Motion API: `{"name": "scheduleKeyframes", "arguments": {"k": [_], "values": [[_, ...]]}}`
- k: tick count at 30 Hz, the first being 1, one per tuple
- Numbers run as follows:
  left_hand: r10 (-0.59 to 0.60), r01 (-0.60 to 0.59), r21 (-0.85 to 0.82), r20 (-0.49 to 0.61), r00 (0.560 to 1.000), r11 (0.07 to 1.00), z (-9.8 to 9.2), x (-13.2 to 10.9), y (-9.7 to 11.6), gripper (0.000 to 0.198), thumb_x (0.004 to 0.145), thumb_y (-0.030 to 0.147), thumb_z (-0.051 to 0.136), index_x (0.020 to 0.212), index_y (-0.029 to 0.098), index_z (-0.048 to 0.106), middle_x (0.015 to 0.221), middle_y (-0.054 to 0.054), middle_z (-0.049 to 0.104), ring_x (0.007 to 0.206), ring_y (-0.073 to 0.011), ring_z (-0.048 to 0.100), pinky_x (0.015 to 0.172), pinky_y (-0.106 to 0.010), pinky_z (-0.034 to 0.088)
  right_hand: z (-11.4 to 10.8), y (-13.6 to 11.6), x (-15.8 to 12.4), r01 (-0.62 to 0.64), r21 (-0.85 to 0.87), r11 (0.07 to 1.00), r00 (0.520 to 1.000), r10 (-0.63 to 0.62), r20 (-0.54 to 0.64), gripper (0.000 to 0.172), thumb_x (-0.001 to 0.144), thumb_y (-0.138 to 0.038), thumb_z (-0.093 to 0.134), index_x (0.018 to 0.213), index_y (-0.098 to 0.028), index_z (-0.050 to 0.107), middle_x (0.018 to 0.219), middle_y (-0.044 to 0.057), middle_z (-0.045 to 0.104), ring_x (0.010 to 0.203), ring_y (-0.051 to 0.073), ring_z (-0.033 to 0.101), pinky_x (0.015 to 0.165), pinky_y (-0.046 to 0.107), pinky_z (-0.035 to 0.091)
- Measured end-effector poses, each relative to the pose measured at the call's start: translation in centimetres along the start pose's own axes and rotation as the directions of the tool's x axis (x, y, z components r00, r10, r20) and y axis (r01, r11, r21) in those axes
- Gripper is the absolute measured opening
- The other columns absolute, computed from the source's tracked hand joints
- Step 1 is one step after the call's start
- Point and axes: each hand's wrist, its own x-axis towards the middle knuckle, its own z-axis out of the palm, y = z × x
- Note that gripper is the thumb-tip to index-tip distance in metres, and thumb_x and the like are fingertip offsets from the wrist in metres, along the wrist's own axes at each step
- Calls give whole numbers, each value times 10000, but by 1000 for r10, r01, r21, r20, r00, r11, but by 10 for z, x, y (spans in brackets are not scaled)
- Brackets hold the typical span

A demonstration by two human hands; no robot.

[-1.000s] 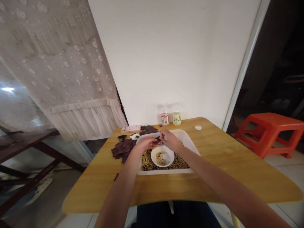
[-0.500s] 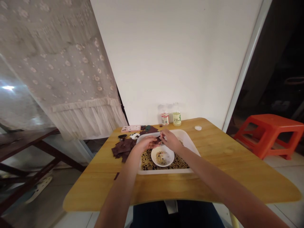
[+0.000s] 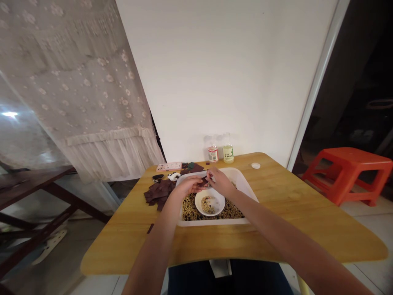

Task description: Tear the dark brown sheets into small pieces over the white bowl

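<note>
Over the white tray [image 3: 211, 223], my left hand [image 3: 188, 185] holds a small dark brown cloth piece [image 3: 204, 180], perhaps a little pouch. My right hand [image 3: 219, 180] pinches the same piece from the other side, its fingertips close together. Just below both hands sits a white bowl [image 3: 220, 209] with some pale beads in it. Tan and dark beads [image 3: 189, 209] fill the tray around the bowl. Whether a bead is between my fingers is too small to tell. A heap of similar brown cloth pieces [image 3: 159, 192] lies left of the tray.
A pink-cased phone [image 3: 168, 166], a crumpled white item [image 3: 174, 176] and a dark green piece [image 3: 190, 165] lie at the back left. Two bottles, one red-labelled [image 3: 213, 154] and one yellowish [image 3: 228, 153], stand by the wall. A white cap [image 3: 256, 165] and orange stool [image 3: 350, 172] are rightward.
Almost nothing differs. Both hands stay on the brown cloth piece above the tray, and the view has shifted very slightly.
</note>
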Motion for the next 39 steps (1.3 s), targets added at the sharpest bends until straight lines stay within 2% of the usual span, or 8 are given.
{"name": "scheduleKeyframes", "arguments": {"k": [10,17,34,39], "values": [[6,-6,-2,4,1000,1000,0,0,-1,276,606,237,701,843,156,586,796,-65,695,676,-176,667,626,-237,492,0,1,0,-11,-1,1000,1000,11,13,115,724,-88,423,725,-202,405,764,16,475,713,144,470,648,253,376],[14,-14,15,10,1000,1000,-1,0,-1,295,612,243,707,867,155,589,777,-62,696,699,-182,667,657,-253,500,0,0,0,-10,0,1000,1000,10,9,111,728,-90,422,725,-200,406,761,15,475,720,145,471,659,258,378],[-14,14,-5,-12,1000,1000,4,-6,4,236,644,200,677,854,153,580,735,-39,690,630,-145,659,603,-210,494,-1,-2,0,-13,4,1000,1000,13,5,117,726,-86,421,723,-201,404,761,17,479,725,149,477,664,266,385],[-4,4,-6,-14,1000,1000,3,-5,3,286,639,208,682,898,146,577,771,-50,690,652,-157,663,629,-228,497,-1,-1,0,-17,-3,1000,1000,17,8,110,728,-90,424,727,-200,409,765,18,481,721,147,473,657,265,385]]}}
